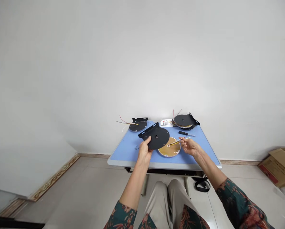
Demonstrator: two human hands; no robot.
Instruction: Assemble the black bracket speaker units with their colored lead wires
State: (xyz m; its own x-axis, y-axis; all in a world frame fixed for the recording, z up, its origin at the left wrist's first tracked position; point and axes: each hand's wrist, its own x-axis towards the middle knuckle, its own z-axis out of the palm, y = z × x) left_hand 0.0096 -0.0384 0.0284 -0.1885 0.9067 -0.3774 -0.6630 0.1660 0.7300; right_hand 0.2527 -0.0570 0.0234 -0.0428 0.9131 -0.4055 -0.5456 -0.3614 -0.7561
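Observation:
My left hand (144, 150) grips the lower edge of a black round metal plate with a bracket (155, 136) and holds it tilted above the blue table (125, 149). Just right of it a round copper-coloured disc (169, 149) lies flat on the table. My right hand (188, 145) pinches the thin wires (177, 142) that come off that disc, fingers closed on them.
Two more black round assemblies with loose wires rest at the back, one on the left (138, 124) and another on the right (184, 121). A small printed card (166, 122) lies between them, a screwdriver (186, 134) at right, small metal parts (136, 147) at left. A cardboard box (278, 165) stands on the floor.

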